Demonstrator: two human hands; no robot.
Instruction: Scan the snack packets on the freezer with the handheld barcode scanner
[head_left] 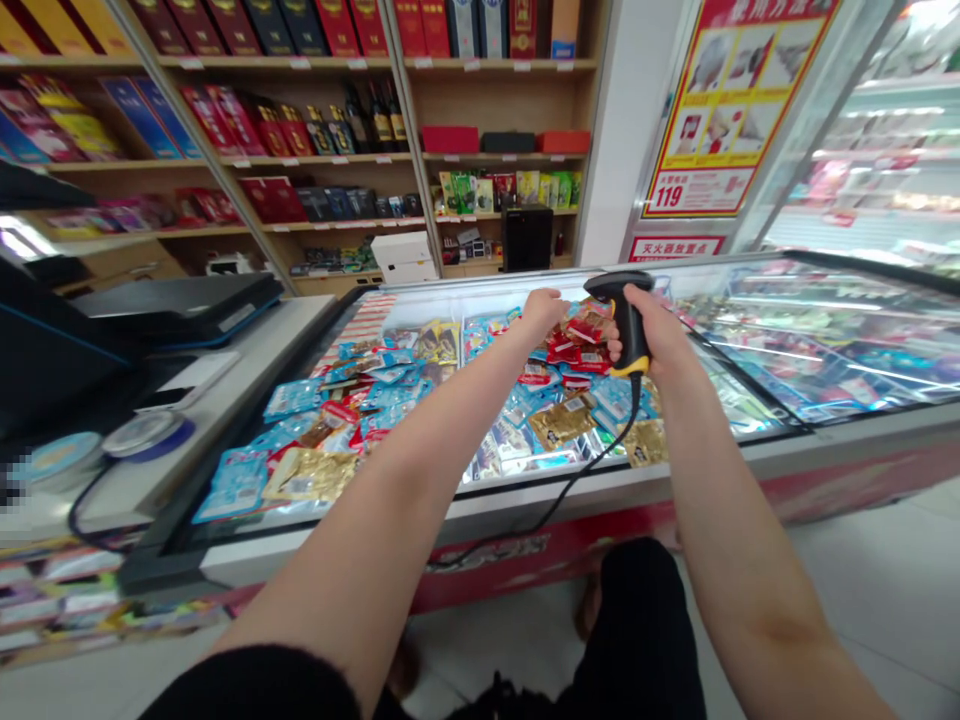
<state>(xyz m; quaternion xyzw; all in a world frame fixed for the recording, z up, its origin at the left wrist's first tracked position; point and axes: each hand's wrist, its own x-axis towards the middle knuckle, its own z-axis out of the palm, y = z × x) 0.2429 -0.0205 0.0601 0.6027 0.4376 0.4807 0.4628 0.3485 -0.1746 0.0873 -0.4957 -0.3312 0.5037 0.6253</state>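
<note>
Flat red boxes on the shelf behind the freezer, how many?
2: one red box left of the black box, another red box right of it. More could be hidden behind them.

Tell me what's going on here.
A person stands at a glass-topped chest freezer in a shop. Their right hand grips a black and yellow corded barcode scanner, its cable trailing down over the freezer's front edge. Their left hand reaches out over the blue, red and gold packets piled inside; whether it holds one, I can't tell.
</note>
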